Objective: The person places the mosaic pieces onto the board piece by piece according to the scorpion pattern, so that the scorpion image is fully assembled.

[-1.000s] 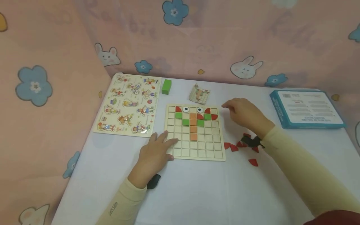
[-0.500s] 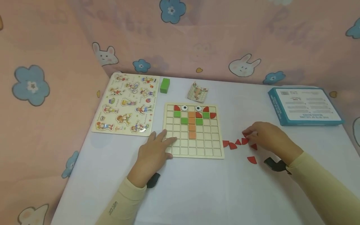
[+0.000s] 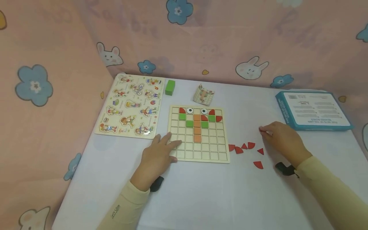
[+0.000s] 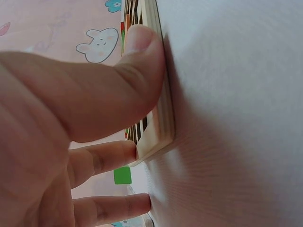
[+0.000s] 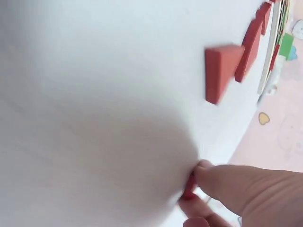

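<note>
My left hand [image 3: 155, 161] lies on the lower left corner of the wooden grid board [image 3: 210, 156], fingers spread and fairly straight. In the left wrist view, the thumb [image 4: 137, 71] presses on the board's edge. Red, green and orange tiles and two eye discs sit in the board's upper cells. To the right of the board, my right hand [image 3: 283, 139] pinches a small red wooden piece [image 5: 190, 185] between thumb and finger; its shape is mostly hidden. Several loose red pieces [image 3: 251, 145], some quarter-round and some triangular, lie between that hand and the board.
A picture puzzle board [image 3: 130, 107] lies at the back left, beside a green block [image 3: 170, 88]. Behind the grid board is a creased pattern card [image 3: 203, 95]. At the back right lies a blue box [image 3: 314, 110]. A patterned pink cloth [image 3: 201, 38] hangs behind the table.
My right hand has left the board's upper right corner, come to the loose red pieces, picked one up and drawn it slightly right. The left hand stays on the board.
</note>
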The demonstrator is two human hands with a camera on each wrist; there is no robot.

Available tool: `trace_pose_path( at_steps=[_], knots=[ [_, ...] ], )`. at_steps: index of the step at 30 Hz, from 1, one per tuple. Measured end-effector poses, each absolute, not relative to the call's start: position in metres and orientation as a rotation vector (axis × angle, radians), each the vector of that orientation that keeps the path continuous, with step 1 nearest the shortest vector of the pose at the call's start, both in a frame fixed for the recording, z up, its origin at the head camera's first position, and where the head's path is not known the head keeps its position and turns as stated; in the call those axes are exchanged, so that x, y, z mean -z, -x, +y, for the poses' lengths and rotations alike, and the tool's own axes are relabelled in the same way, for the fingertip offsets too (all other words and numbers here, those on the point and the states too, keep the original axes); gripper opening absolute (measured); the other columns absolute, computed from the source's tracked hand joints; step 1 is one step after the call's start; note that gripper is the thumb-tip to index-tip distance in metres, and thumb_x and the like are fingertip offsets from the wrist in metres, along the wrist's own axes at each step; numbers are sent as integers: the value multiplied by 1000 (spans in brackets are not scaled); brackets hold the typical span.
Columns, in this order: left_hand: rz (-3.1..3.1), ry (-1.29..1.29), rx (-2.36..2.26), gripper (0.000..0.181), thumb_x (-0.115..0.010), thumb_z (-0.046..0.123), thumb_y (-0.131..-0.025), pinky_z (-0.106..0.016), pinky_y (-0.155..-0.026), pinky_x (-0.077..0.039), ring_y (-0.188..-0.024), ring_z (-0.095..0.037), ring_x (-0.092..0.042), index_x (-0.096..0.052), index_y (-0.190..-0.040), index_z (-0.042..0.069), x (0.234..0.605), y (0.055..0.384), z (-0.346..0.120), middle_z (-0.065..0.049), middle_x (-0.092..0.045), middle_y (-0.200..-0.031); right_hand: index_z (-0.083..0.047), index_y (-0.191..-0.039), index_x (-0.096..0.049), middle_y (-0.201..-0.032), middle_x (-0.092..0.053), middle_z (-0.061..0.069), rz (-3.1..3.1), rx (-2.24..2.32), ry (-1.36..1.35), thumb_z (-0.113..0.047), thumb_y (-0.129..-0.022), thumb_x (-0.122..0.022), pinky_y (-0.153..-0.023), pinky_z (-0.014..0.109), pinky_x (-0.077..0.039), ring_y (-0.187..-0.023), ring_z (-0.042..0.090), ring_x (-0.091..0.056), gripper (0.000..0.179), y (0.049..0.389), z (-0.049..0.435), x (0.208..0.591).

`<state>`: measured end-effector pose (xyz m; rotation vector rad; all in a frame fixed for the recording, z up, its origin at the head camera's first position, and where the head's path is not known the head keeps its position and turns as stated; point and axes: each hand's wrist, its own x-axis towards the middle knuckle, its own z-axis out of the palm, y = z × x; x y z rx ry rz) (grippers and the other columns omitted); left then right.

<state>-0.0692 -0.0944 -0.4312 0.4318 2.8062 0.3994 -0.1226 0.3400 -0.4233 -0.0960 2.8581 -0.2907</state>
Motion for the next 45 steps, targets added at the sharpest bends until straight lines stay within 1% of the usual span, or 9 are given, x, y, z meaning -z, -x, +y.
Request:
trace_pose_path(
  at_steps=[5,9,12,16,22,28,36,39,45],
  knots=[
    [2809,-437,-398,68,-87,34,-86,-58,-79,-60,-150,-47,-35,-62,-150,31,431,68,-94,-12,-43,-165,2,-134,-70,-131,-66,31,2832,335,92,-21,-101,-75,-105,66,-45,-128,53,-54,40,144,323,417],
    [2805,-443,-393,68,-87,34,-87,-57,-78,-60,-150,-47,-35,-62,-150,31,430,69,-95,-12,-42,-166,-2,-133,-73,-134,-67,26,2860,354,106,-21,-101,-76,-109,63,-43,-132,49,-53,37,171,278,410],
    [2804,-445,-405,68,-87,33,-87,-57,-79,-60,-150,-47,-35,-62,-150,31,430,69,-95,-12,-42,-166,-5,-127,-77,-128,-72,18,2901,374,237,-20,-99,-78,-109,57,-46,-127,41,-60,31,186,226,403],
    [2802,-450,-413,68,-87,33,-87,-57,-80,-60,-150,-47,-35,-62,-150,31,430,69,-96,-12,-42,-165,-10,-120,-81,-120,-77,8,2911,429,522,-21,-100,-77,-102,48,-53,-118,29,-68,23,195,154,397],
    [2806,-464,-381,67,-86,37,-88,-57,-78,-60,-150,-46,-36,-61,-151,34,431,69,-98,-10,-42,-166,-11,-117,-82,-114,-79,2,2898,419,830,-22,-102,-75,-95,40,-56,-108,24,-70,20,200,81,402],
    [2812,-474,-388,67,-86,36,-88,-57,-78,-60,-149,-46,-38,-62,-150,33,431,70,-98,-10,-43,-165,-13,-110,-84,-104,-80,-1,2909,312,917,-20,-102,-74,-87,36,-54,-93,22,-63,14,207,64,416],
    [2824,-488,-386,67,-87,35,-87,-57,-78,-60,-147,-46,-39,-63,-150,33,431,70,-97,-11,-44,-164,-15,-109,-85,-104,-80,-1,2957,242,971,-27,-102,-75,-81,36,-52,-88,22,-57,17,208,64,427],
    [2825,-492,-384,67,-87,35,-88,-58,-78,-60,-147,-47,-40,-63,-150,33,431,70,-98,-11,-44,-164,-16,-109,-84,-107,-78,0,2965,185,945,-29,-102,-74,-86,38,-51,-91,22,-55,18,207,64,428],
    [2814,-488,-385,67,-87,36,-88,-58,-79,-60,-148,-46,-38,-62,-150,33,430,71,-98,-11,-43,-165,-19,-120,-82,-123,-71,2,2932,37,892,-26,-106,-69,-106,48,-47,-111,25,-55,21,202,62,423]
  ],
)
